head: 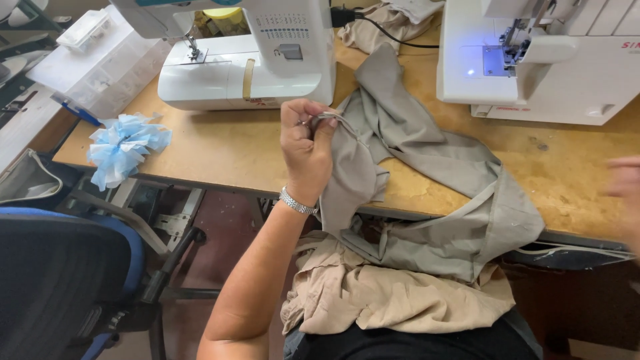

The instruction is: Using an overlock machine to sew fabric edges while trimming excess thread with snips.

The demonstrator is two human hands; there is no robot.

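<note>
I see my left hand (305,148), a silver bracelet (297,201) at its wrist, raised over the wooden worktable (227,143) with fingers pinched tight on a folded edge of grey fabric (427,180), lifting it so the rest trails across the table and down onto beige cloth (393,293) in my lap. My right hand (625,190) is a blur at the frame's edge, so I cannot tell its fingers. A white sewing machine (247,60) stands behind, a serger (540,57) to its right, possibly lit.

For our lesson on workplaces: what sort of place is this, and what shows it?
Probably a sewing workshop: two sewing machines, one white and another, stand on a wooden table, and the left hand grips grey cloth.
</note>
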